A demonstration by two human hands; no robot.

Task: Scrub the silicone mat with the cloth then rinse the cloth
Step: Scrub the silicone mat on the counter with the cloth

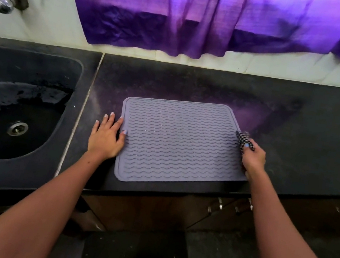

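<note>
Black sink (60, 125) holds water; mat (175, 143) beside

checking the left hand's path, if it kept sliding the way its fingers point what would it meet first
The left hand points away toward the wall: bare counter first, then probably the purple curtain hem, depth unclear.
</note>
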